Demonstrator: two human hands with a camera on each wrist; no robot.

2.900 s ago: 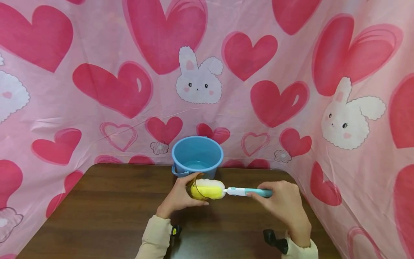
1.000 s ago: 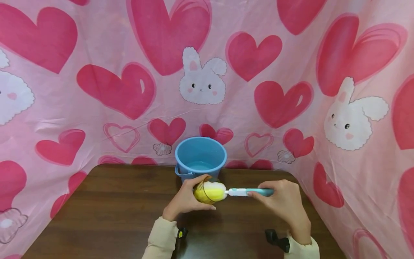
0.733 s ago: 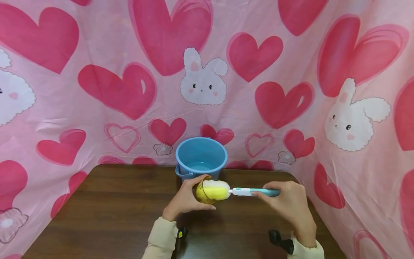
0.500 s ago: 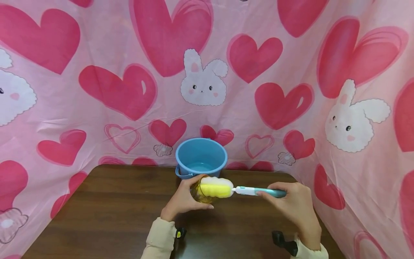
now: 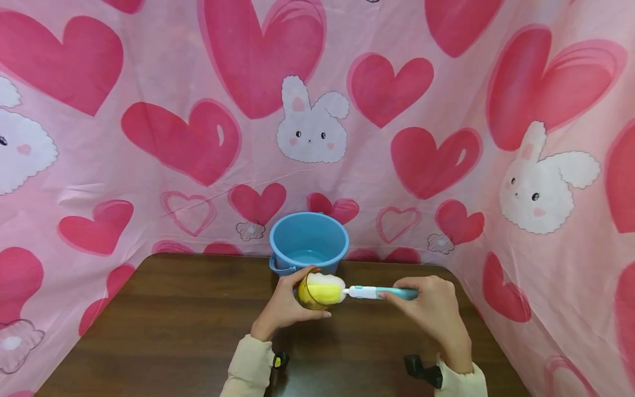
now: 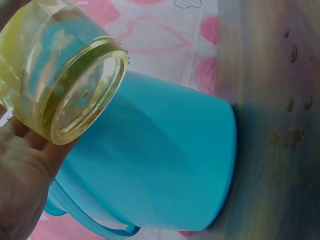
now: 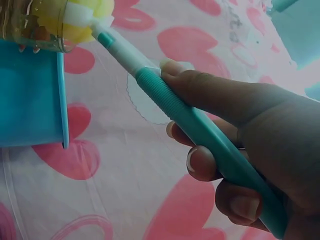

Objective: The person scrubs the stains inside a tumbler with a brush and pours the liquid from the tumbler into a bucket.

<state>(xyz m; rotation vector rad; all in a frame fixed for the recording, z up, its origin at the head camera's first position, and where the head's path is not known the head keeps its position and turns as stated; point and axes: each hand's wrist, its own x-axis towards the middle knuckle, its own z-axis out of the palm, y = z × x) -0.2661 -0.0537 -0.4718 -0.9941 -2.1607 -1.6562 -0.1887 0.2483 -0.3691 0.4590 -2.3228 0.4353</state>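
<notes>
My left hand (image 5: 285,306) grips an amber see-through glass (image 6: 75,80), tipped on its side with its mouth toward the right. A sponge bottle brush with a yellow and white head (image 5: 328,289) is partly inside the glass. The brush's white and teal handle (image 7: 195,125) is held by my right hand (image 5: 436,309), thumb along the top and fingers curled round it. In the left wrist view the thick base of the glass faces the camera. The brush tip inside shows only dimly through the amber wall.
A blue bucket (image 5: 297,234) with some clear liquid at its bottom stands just behind the glass, its handle hanging at the left. The brown wooden table (image 5: 188,331) carries several water drops (image 6: 294,134). A pink heart-patterned cloth (image 5: 163,143) hangs behind and at the sides.
The brush moved right, partly out of the glass, until half a second ago; now it has moved left, deeper into the glass. My left hand has stayed nearly in place.
</notes>
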